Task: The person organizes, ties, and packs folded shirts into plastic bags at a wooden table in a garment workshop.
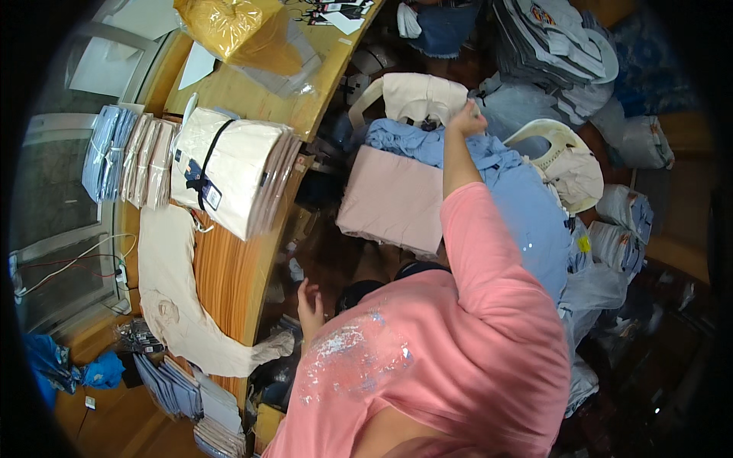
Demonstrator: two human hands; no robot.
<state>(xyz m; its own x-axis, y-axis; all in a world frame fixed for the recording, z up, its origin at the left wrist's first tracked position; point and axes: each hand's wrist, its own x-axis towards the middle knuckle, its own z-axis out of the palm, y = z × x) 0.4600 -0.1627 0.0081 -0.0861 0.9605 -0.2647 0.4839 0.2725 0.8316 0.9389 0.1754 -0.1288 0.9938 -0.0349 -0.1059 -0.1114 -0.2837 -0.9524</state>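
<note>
On the heap of light-blue garments (489,164) past the tabletop's right edge, my right hand (466,118) is clamped on blue cloth at the heap's far end, arm stretched out. A folded pink stack (393,198) lies just beside it, against the heap's left side. My left hand (309,305) hangs low near the tabletop's (229,263) right edge, fingers loosely apart, holding nothing. A tied bundle of cream garments (229,172) rests on the tabletop.
</note>
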